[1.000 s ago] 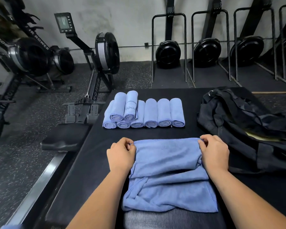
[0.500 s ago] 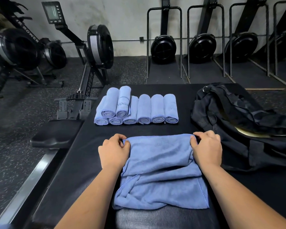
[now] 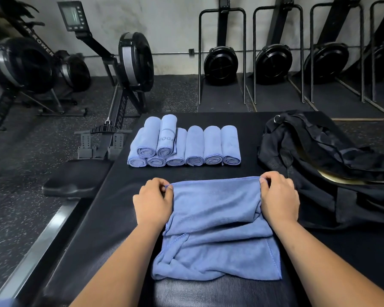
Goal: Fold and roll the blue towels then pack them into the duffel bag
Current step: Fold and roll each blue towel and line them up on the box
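A blue towel [image 3: 215, 231] lies partly folded on the black mat [image 3: 111, 209] in front of me. My left hand [image 3: 152, 201] pinches its far left corner and my right hand [image 3: 278, 198] pinches its far right corner. The far edge is stretched straight between them, while the near part lies rumpled. Beyond it several rolled blue towels [image 3: 184, 145] lie side by side, two stacked on top at the left. The black duffel bag [image 3: 319, 169] lies slumped to the right, its opening partly gaping.
A rowing machine [image 3: 124, 69] and its black seat [image 3: 75, 180] stand left of the mat. More rowers stand upright against the back wall [image 3: 273, 60]. Speckled rubber floor [image 3: 20, 196] surrounds the mat.
Both hands keep their grip on the towel's far corners and have barely moved on the mat. The camera view has shifted slightly.
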